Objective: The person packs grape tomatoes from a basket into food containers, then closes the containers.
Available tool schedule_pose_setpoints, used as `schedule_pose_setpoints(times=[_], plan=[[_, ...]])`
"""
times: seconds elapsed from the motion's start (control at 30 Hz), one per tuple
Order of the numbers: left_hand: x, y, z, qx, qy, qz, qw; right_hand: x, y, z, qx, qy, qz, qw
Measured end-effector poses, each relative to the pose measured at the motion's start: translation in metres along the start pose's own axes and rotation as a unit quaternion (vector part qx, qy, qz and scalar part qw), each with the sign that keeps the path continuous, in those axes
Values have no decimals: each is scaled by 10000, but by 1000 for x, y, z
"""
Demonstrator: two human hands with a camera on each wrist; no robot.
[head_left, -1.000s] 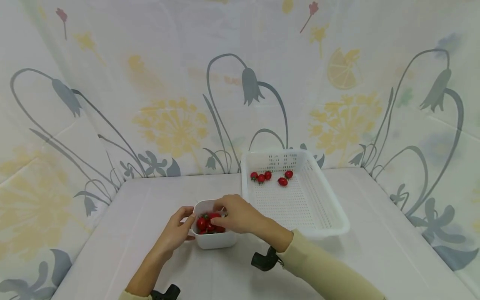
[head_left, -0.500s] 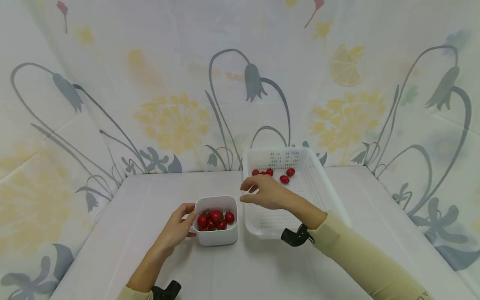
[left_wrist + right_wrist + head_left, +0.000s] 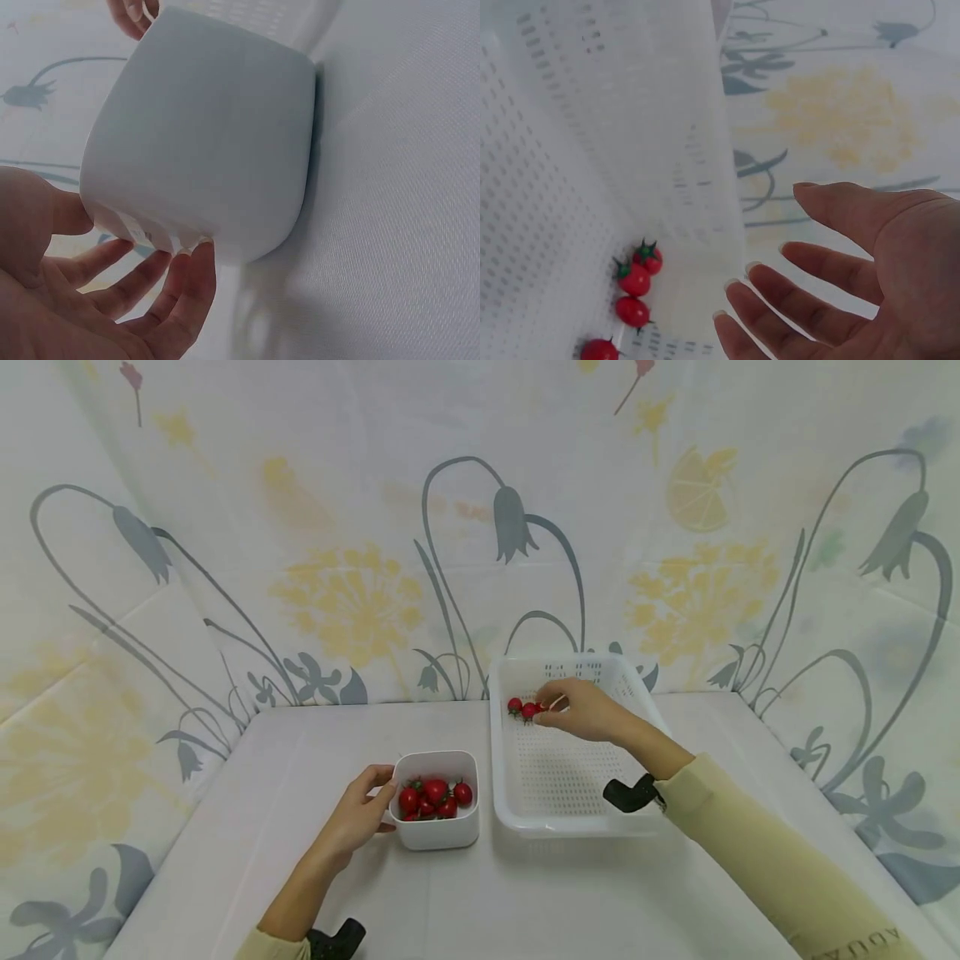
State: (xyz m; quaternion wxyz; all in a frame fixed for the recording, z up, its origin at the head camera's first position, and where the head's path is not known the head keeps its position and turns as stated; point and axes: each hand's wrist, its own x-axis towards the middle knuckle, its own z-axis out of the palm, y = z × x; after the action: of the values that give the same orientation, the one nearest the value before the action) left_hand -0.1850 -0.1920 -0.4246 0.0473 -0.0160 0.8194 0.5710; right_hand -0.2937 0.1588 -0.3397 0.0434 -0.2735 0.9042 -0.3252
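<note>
1. in the basket [image 3: 540, 832], towards its far left, loose tomatoes [image 3: 528, 711] are grouped closely, some touching; more tomatoes [image 3: 435, 791] are contained in the box [image 3: 438, 835], just left of the basket;
2. the right hand [image 3: 581, 708] is poised at this group, fingers parted and thumb apart; no tomato is clearly seen held, and whether one is touched cannot be told;
3. one tomato is best taken at a time, by its round sides, between thumb and fingertips; a light pinch seems called for, as the skin could be split by a hard one;
4. neighbours should be left undisturbed; green stems [image 3: 622, 268] are seen on some, and a second tomato could be dragged along by a snag;
5. the box's side is touched by the left hand [image 3: 356, 810], fingers spread and slightly bent; only gentle steadying is needed, lest the box be tipped
</note>
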Motion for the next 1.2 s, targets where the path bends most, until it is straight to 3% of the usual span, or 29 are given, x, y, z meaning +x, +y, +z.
schedule_pose_setpoints(times=[0.5, 0.83, 1.2], plan=[[-1, 1, 1, -29, 44, -35, 10000, 15, 64, -25, -187, 324, 919, 9951], [-1, 1, 1, -10, -17, 40, 10000, 21, 93, -18, 96, 186, 1637, 9863], [0, -1, -1, -46, -37, 75, 10000, 30, 106, -2, 40, 96, 1731, 9848]])
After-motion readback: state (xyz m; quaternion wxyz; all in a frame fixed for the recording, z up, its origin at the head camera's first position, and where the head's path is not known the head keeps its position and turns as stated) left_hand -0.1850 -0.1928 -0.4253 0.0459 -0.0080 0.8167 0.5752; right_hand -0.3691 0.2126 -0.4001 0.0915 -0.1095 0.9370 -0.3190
